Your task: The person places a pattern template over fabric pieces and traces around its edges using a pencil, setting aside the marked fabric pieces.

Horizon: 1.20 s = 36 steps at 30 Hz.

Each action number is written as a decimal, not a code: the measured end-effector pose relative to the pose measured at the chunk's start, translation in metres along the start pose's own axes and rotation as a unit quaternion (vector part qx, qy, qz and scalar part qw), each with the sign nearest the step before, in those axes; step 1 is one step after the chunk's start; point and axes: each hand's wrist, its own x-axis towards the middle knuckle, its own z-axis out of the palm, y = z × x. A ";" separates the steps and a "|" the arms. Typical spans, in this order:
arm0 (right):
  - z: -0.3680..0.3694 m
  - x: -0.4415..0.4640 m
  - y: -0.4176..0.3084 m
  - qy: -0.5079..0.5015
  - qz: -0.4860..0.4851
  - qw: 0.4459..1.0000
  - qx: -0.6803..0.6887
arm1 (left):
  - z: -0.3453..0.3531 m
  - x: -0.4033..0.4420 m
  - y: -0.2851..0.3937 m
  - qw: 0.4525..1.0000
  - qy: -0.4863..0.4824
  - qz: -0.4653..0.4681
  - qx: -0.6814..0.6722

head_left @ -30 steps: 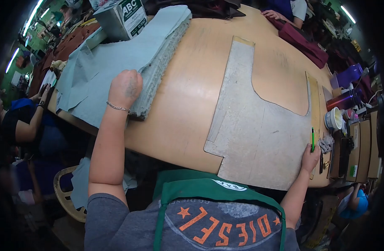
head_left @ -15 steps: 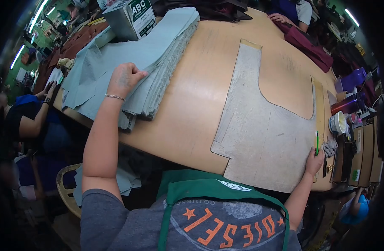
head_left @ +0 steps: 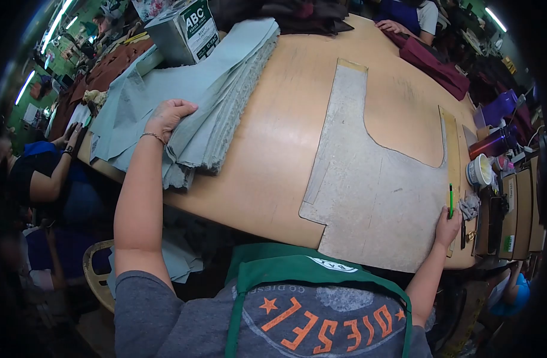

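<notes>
My left hand (head_left: pixel 169 116) is closed on the near edge of a thick stack of pale blue-green sheets (head_left: pixel 211 77), its fingers pinching upper layers. The stack's right side is fanned and ragged. Toward the right of the table lies a large flat grey template (head_left: pixel 369 179) with a curved cut-out. My right hand (head_left: pixel 447 227) rests at the template's right edge, fingers wrapped round a green pencil (head_left: pixel 450 201) that points upward.
A metal can (head_left: pixel 184 33) stands on the stack's far end. Maroon cloth (head_left: pixel 434 65) lies at the far right, near another person's hand (head_left: pixel 393 26). A purple tumbler (head_left: pixel 494 143), a white tub (head_left: pixel 480 170) and boxes (head_left: pixel 508 218) line the right side. Another person's arm (head_left: pixel 62 170) is at left.
My left hand has turned from a fist into a pinch and shifted slightly left with the sheet edges, and the stack's layers have fanned out. My right hand keeps the pencil at the template's edge.
</notes>
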 end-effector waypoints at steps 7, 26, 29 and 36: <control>-0.001 -0.001 -0.002 0.006 -0.001 1.000 0.007 | 0.002 -0.005 0.001 0.981 0.077 0.079 0.163; -0.030 -0.035 -0.394 -0.471 0.134 0.494 0.718 | 0.152 -0.111 -0.001 0.741 -0.030 0.602 0.296; 0.010 -0.019 -0.355 -0.389 0.057 0.640 0.660 | 0.106 -0.089 -0.001 0.793 0.104 0.563 0.207; -0.012 0.023 -0.194 -0.275 0.154 0.702 0.639 | 0.028 -0.027 -0.042 0.855 0.231 0.106 0.451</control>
